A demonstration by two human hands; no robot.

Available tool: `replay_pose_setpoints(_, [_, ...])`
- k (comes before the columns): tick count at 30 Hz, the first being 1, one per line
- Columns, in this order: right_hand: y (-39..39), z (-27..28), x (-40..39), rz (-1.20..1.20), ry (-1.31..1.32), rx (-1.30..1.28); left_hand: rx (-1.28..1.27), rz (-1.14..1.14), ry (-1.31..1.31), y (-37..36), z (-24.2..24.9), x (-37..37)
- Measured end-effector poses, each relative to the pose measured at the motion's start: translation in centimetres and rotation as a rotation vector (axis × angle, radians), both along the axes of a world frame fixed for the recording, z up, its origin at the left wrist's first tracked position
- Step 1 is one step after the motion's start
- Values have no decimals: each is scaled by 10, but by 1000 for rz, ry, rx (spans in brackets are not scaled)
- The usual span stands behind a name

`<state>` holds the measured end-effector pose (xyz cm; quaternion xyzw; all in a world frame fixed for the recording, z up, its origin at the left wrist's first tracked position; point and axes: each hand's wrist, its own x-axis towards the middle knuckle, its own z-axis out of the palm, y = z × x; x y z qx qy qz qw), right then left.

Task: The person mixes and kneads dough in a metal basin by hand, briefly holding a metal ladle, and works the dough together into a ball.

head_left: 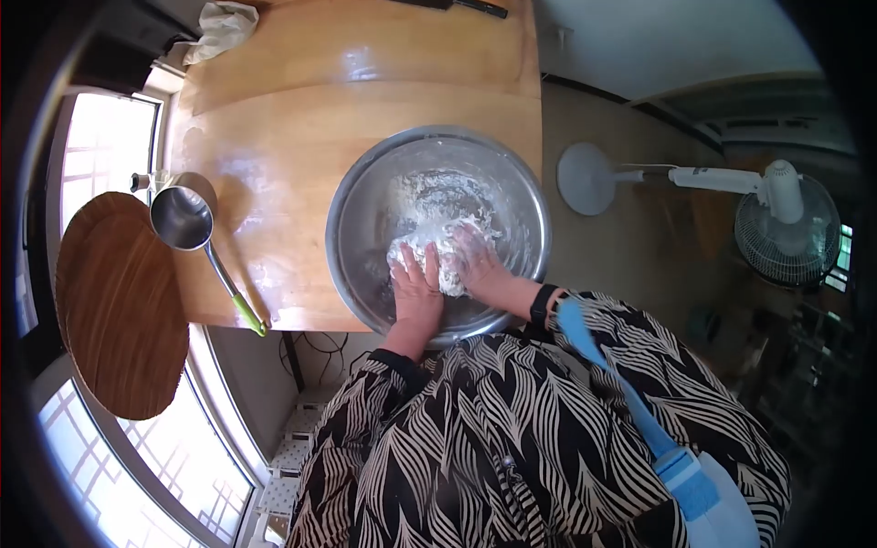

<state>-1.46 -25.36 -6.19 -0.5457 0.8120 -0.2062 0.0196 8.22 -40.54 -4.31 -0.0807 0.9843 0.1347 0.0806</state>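
A large steel bowl [343,265] stands at the front edge of the wooden table, with a rough, floury lump of dough [449,276] in it. Loose white flour [438,192] coats the far part of the bowl's floor. On the left side of the dough rests my left hand [417,294], fingers spread and stretched forward. My right hand [482,269] presses the dough's right side, its flour-covered fingers bent over it; the fingertips are hard to make out. A dark band circles my right wrist.
Left of the bowl lies a steel ladle [219,265] with a green handle end, beside a brown oval wooden board [123,306]. A knife [457,5] and a white cloth [222,29] are at the table's far side. A fan [786,219] stands off to the right.
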Motion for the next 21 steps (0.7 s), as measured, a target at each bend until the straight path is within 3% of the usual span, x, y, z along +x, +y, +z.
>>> replay_pose_setpoints(4, [-17,-17,-14,-53,33,301,140,63,-228,-25,4,-30])
replay_pose_setpoints(5, [-24,-17,-18,-68,40,310,18,10,-96,-31,-6,-32])
replay_pose_setpoints(8, [-48,4,-50,-98,-147,342,114,138,-104,-44,-2,-54])
replay_pose_setpoints(9, [-50,-2,-56,-127,-25,207,149,167,-111,-49,2,-64])
replay_pose_setpoints(12, [-68,0,-76,-204,-4,163,174,261,-292,-62,18,-93])
replay_pose_setpoints(13, [-73,10,-88,-179,-196,274,208,235,-317,-68,25,-98])
replay_pose_setpoints(16, [-82,36,-98,-151,-304,279,270,211,-327,-73,32,-105])
replay_pose_setpoints(17, [-83,55,-110,-76,-547,447,363,182,-379,-78,39,-103])
replay_pose_setpoints(20, [-63,50,-135,154,-568,286,322,92,9,-87,52,-71])
replay_pose_setpoints(21, [-62,49,-144,26,-740,218,350,199,38,-86,52,-62])
